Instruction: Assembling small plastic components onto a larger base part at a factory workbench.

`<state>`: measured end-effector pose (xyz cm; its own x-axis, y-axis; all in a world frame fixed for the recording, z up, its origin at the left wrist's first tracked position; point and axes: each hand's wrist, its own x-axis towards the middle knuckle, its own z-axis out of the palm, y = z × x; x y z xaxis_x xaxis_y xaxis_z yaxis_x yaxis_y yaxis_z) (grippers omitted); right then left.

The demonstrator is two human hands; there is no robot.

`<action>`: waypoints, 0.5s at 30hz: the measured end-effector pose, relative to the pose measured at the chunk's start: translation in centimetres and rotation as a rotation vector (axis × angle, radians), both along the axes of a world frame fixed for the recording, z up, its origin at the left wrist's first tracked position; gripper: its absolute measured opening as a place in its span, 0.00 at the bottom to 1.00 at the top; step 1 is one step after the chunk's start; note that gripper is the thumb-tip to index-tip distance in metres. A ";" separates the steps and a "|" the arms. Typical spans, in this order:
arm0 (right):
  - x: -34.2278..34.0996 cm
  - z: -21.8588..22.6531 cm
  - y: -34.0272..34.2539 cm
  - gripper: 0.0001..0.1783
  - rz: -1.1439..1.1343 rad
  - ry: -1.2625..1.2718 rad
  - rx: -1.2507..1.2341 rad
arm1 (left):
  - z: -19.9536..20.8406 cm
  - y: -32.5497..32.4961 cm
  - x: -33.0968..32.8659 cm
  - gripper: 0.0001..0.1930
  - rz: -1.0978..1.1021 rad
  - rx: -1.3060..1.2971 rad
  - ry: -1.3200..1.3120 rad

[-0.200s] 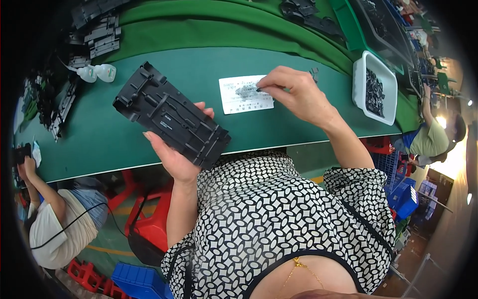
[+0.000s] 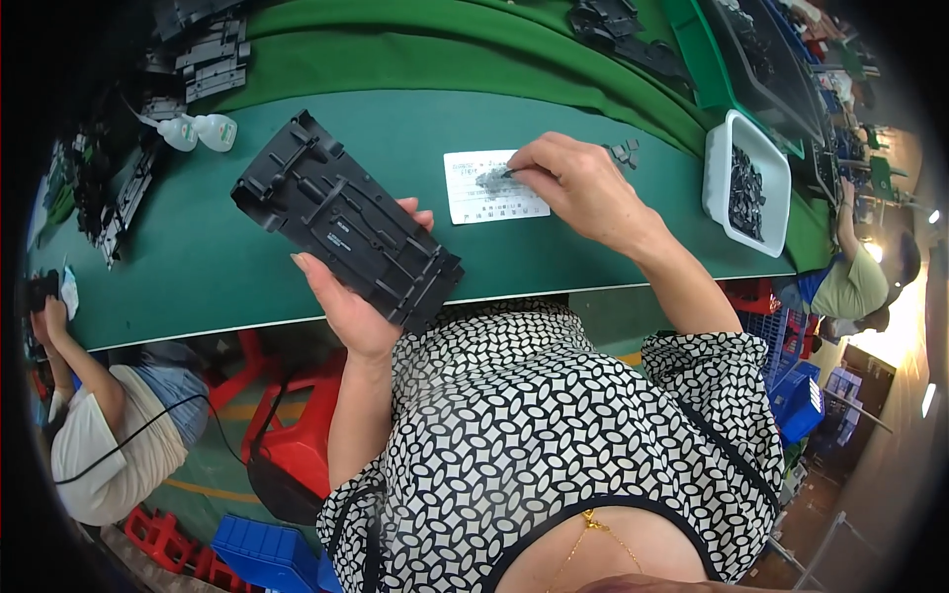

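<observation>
My left hand is wrapped round a long black plastic chassis-like tray, its thumb on the near side and fingertips showing at the far edge. The tray is tilted, with its ribbed, moulded face up. To the right, my right hand pinches a small dark piece between thumb and fingertips. It is at a white printed paper slip, over a smeared grey patch in the slip's middle. Whether the piece touches the slip I cannot tell.
Several small black pieces lie beyond my right hand. A white bin of black parts stands at the right. Two white squeeze bottles and stacked black parts are at the left. A co-worker sits at the far left.
The view has shifted slightly, so the table items sit a little farther right. Both hands keep their grip, and the right fingertips stay at the grey patch on the slip.
</observation>
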<state>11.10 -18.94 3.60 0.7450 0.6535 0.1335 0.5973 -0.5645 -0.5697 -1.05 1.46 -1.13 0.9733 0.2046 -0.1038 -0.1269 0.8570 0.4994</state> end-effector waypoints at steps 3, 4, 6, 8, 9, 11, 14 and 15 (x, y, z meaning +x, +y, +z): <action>0.0 0.4 0.2 0.06 0.036 -0.043 -0.044 | -0.1 0.0 0.0 0.43 0.000 -0.013 -0.015; 0.0 0.1 0.3 0.05 0.058 -0.120 -0.069 | -0.1 0.0 0.0 0.43 0.004 -0.016 -0.018; 0.1 0.0 0.4 0.05 0.086 -0.193 -0.093 | -0.2 0.1 0.0 0.42 -0.003 0.007 -0.016; 0.0 0.3 0.4 0.05 0.153 -0.238 -0.166 | -0.2 0.1 0.0 0.42 -0.002 0.011 -0.019; 0.0 0.2 0.4 0.05 0.157 -0.236 -0.165 | -0.2 0.1 0.0 0.42 -0.007 0.015 -0.022; 0.0 0.0 0.3 0.07 0.177 -0.257 -0.097 | -0.3 0.1 0.0 0.42 -0.006 0.002 -0.029; 0.2 0.1 0.5 0.06 0.184 -0.258 -0.122 | -0.3 0.1 0.0 0.42 -0.009 -0.018 -0.041; 0.3 0.0 0.5 0.06 0.184 -0.257 -0.122 | -0.3 0.1 0.1 0.42 -0.009 -0.024 -0.047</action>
